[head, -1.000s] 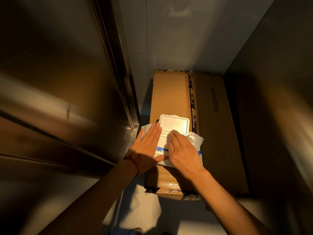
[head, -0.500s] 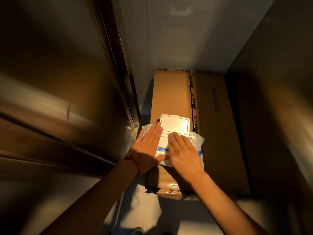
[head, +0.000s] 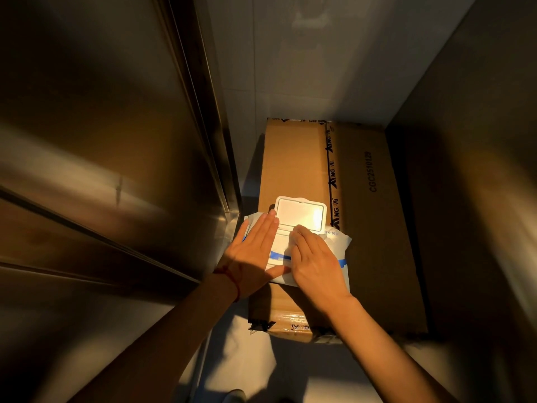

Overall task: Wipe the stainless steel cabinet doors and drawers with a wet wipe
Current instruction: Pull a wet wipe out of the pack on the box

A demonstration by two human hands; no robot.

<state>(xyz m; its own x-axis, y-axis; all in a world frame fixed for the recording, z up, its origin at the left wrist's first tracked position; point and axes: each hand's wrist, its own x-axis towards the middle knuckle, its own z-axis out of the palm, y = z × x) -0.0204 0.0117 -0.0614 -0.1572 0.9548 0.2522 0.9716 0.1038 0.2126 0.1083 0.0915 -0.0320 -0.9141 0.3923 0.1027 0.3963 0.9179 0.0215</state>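
Nearest the camera, two bare forearms are seen reaching forward over a pale floor (head: 232, 359). A red string (head: 232, 279) is worn around the left wrist. The left hand (head: 251, 257) is laid flat, palm down, on the left part of a wet wipe pack (head: 337, 248); its fingers (head: 266, 228) are held straight and close together, clamped on nothing, with the thumb stretched out sideways along the pack's near edge. The right hand (head: 315, 264) is laid on the right part of the pack, its fingers (head: 302, 238) slightly bent and close together, the tips pressed at the pack's opening; whether a wipe is pinched beneath them cannot be told. Between the two hands a strip of the white pack with a blue band is exposed. Just beyond the fingertips the pack's white lid (head: 299, 213) is flipped open and stands up. The pack is supported by a cardboard box (head: 293, 164), which extends well beyond the fingertips to a pale wall (head: 305, 68). To the left of the left fingers, the stainless steel cabinet (head: 101, 141) is seen close by, its seams running diagonally. To the right of the right fingers, past the box, a dark panel (head: 479, 184) is seen.
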